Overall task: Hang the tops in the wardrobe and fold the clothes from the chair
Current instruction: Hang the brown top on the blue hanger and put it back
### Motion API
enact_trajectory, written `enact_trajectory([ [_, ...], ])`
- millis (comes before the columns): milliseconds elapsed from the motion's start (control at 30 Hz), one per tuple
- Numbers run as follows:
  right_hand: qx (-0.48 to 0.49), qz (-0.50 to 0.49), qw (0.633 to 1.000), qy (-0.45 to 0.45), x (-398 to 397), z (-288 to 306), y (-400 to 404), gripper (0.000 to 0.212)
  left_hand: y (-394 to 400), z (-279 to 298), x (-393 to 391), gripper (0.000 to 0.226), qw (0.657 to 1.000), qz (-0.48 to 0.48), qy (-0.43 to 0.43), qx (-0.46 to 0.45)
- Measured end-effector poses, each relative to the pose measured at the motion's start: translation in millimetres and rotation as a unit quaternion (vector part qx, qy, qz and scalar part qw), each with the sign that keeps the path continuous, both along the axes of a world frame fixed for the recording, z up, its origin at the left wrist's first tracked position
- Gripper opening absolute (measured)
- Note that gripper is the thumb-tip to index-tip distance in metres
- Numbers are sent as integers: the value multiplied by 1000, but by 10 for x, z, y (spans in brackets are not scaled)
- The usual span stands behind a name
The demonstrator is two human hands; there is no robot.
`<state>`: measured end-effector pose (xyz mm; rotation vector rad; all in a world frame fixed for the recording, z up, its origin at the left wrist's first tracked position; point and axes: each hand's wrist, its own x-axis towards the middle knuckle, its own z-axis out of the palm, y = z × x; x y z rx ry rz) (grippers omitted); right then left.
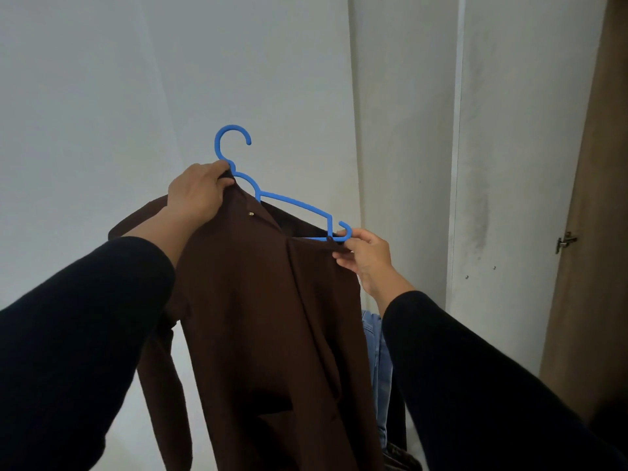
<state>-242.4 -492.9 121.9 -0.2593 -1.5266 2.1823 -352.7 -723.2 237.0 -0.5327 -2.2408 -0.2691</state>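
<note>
Lower hem of brown top [258, 300] cut off at frame's bottom; held up before white wall [102, 96], half-draped on blue hanger [289, 202] (one small metal stud showing). Left hand [198, 195] gripping collar and hanger neck; right hand [365, 253] pinching shoulder fabric at hanger's tip.

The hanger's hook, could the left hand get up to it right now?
Probably yes: the hook stands bare just above the left hand, nothing between them, but that hand grips the brown top at the collar.
</note>
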Motion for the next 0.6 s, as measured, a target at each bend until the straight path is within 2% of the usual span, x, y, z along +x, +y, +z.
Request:
enact_trajectory([
  [100,33,-11,995,-93,-43,63,-11,19,-1,-13,12,20,998,6,50,-28],
  [167,70,1,991,-116,-58,80,2,24,-12,-10,21,21,995,8,81,-50],
  [233,162,21,978,-130,-60,64,31,24,-38,-1,25,22,991,7,112,-79],
  [267,258,20,956,-142,-59,48,50,24,-54,1,31,22,987,3,129,-100],
  [300,374,13,915,-153,-61,37,70,25,-64,0,33,21,981,-3,147,-123],
  [367,574,15,802,-165,-82,29,78,27,-41,7,48,20,969,-22,180,-166],
  [433,677,17,711,-188,-120,43,13,28,41,8,93,18,956,-53,202,-206],
  [467,696,6,688,-208,-150,60,-24,27,94,3,116,16,947,-71,213,-230],
  [500,695,-13,683,-224,-171,84,-67,22,148,-5,142,15,936,-87,224,-256],
  [533,681,-37,694,-229,-197,108,-104,16,197,-21,164,16,926,-99,232,-279],
  [567,648,-58,725,-228,-210,140,-143,10,243,-44,179,18,920,-105,228,-299],
  [600,593,-71,771,-221,-225,172,-161,7,289,-76,194,20,919,-106,217,-312],
])
